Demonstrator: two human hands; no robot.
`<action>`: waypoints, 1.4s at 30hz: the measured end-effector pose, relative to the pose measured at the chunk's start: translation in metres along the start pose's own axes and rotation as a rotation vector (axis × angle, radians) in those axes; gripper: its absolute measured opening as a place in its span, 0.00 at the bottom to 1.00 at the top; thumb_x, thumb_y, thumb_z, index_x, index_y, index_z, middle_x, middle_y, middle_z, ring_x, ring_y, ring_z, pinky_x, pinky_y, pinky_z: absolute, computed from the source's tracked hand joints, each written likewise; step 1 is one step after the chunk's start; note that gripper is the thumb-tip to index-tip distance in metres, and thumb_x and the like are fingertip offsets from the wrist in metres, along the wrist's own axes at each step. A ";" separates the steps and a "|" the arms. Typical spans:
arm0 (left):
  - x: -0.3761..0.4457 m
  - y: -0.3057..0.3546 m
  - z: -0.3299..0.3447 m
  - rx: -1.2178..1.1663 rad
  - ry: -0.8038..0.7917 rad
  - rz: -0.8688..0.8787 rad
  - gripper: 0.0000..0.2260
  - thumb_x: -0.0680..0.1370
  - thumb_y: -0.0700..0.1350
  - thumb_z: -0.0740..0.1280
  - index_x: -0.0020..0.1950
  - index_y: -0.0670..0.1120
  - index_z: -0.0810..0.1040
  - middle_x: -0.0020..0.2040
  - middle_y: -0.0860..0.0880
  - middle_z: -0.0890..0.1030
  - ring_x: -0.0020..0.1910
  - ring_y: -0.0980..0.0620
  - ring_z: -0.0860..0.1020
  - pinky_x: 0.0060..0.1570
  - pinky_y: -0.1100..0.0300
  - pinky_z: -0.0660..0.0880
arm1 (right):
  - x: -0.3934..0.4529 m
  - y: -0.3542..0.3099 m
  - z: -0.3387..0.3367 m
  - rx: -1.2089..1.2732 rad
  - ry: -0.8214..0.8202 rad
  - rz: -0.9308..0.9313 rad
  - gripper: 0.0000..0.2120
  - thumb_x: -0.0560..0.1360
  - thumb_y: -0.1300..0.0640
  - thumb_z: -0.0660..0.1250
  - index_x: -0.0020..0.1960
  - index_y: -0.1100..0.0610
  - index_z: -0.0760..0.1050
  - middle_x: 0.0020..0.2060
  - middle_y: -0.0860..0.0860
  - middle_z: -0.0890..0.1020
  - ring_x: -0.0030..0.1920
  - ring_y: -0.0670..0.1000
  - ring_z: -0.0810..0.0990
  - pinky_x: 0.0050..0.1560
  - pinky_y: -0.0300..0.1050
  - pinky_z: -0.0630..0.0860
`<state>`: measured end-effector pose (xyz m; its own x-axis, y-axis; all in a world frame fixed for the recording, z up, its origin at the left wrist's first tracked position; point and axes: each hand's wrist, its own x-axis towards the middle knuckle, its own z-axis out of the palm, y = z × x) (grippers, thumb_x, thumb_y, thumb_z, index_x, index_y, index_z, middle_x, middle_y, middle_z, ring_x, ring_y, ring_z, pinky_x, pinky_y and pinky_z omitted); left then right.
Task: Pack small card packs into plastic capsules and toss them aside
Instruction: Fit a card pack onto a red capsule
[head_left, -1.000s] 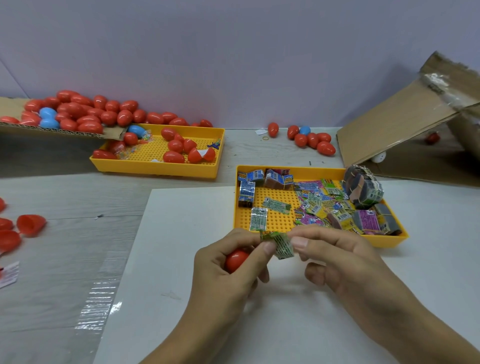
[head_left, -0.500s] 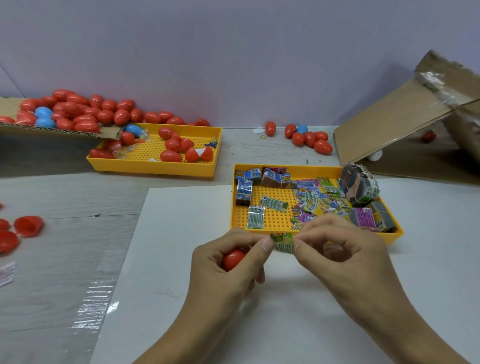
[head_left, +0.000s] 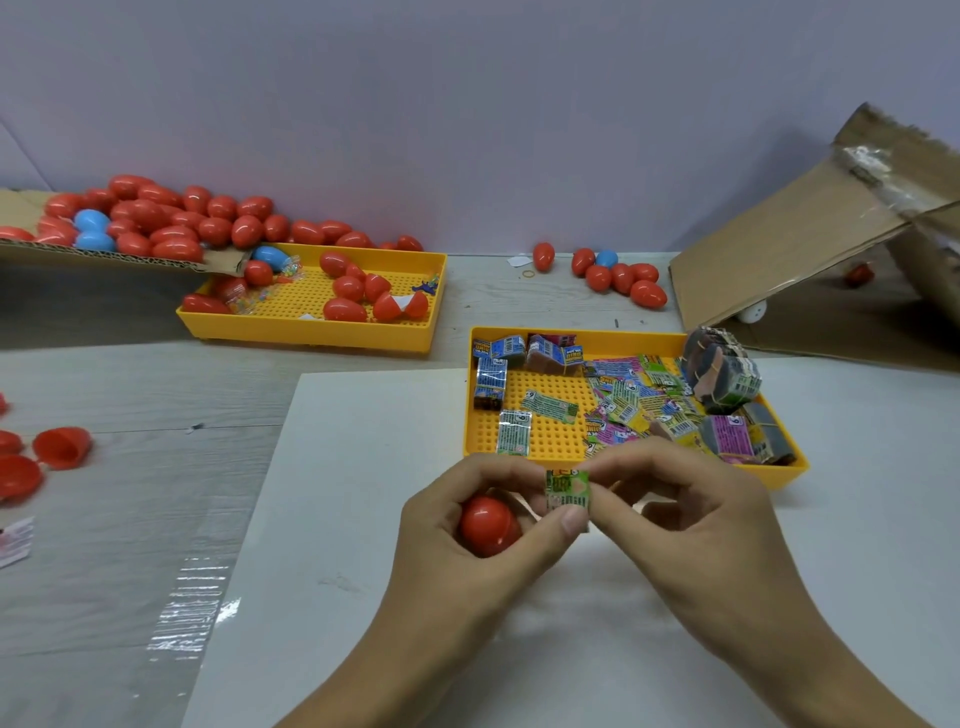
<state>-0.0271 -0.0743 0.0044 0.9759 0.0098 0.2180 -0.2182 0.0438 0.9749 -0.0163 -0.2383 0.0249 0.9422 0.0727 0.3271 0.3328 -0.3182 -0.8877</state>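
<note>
My left hand cradles a red plastic capsule in its palm, and its thumb and forefinger pinch the lower edge of a small green card pack. My right hand pinches the same pack from the right side. Both hands hover over a white board, just in front of a yellow tray that holds several loose card packs and banded bundles.
A second yellow tray at the back left holds several red capsules. More red and blue capsules lie heaped on cardboard far left. Open red halves sit at the left edge. A tilted cardboard box stands at the right.
The card pack has been turned from slanted to upright between my fingertips, and both hands have drawn slightly closer together. The capsule stays in my left palm.
</note>
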 end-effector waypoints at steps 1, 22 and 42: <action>0.000 0.000 0.000 0.007 0.006 0.007 0.10 0.66 0.49 0.79 0.46 0.55 0.83 0.38 0.53 0.82 0.32 0.56 0.79 0.33 0.66 0.75 | 0.000 0.000 0.000 -0.017 0.002 -0.002 0.13 0.70 0.64 0.75 0.44 0.45 0.84 0.36 0.46 0.83 0.34 0.47 0.80 0.28 0.41 0.72; 0.000 -0.012 -0.002 -0.268 -0.017 -0.001 0.18 0.69 0.32 0.65 0.46 0.56 0.74 0.44 0.52 0.79 0.43 0.47 0.80 0.44 0.55 0.79 | 0.001 0.000 -0.003 0.014 -0.017 -0.094 0.09 0.70 0.54 0.72 0.49 0.43 0.83 0.37 0.42 0.84 0.36 0.46 0.82 0.28 0.42 0.77; -0.003 0.001 0.001 -0.158 0.019 0.064 0.09 0.71 0.47 0.71 0.50 0.52 0.85 0.49 0.45 0.84 0.50 0.44 0.83 0.46 0.61 0.81 | 0.002 -0.001 -0.003 -0.024 0.002 -0.190 0.06 0.71 0.50 0.70 0.47 0.45 0.84 0.38 0.43 0.83 0.36 0.50 0.82 0.28 0.48 0.75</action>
<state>-0.0300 -0.0752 0.0052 0.9602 0.0362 0.2768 -0.2784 0.1988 0.9397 -0.0148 -0.2406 0.0273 0.8623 0.1317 0.4889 0.5037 -0.3218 -0.8017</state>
